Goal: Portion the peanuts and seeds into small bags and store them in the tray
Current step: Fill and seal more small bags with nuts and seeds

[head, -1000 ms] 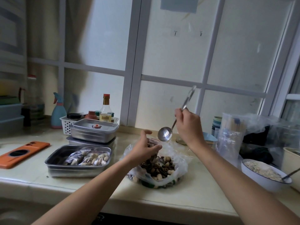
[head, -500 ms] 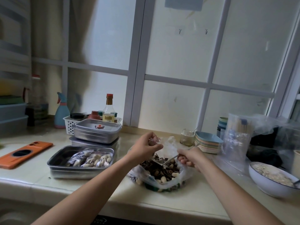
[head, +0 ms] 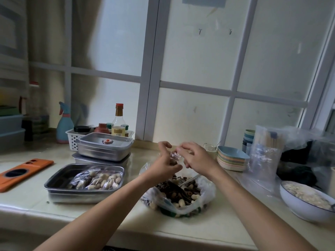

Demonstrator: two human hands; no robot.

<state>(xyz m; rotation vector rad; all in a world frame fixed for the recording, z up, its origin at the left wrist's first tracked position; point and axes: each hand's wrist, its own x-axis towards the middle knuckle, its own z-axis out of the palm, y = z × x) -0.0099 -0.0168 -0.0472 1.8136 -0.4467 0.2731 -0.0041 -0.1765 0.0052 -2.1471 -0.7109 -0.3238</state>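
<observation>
1. Views held: one. I have a single wide-angle camera, worn on the person's head.
2. Station: above and behind the grip, where the left hand [head: 165,166] and right hand [head: 196,158] pinch the small bag [head: 175,156]. Both forearms enter from the bottom edge.
3. Facing: forward and slightly down, toward the window [head: 190,69] beyond the grip.
4. Nearness: close. I read the grip just below mid-frame.
5. Coverage: counter [head: 126,220] below the grip, large bag [head: 204,196] directly beneath it, tray [head: 76,196] to its left, white bowl [head: 297,205] to its right, cut by the frame edge.
6. Lens note: window bars lean toward the frame edges.
</observation>
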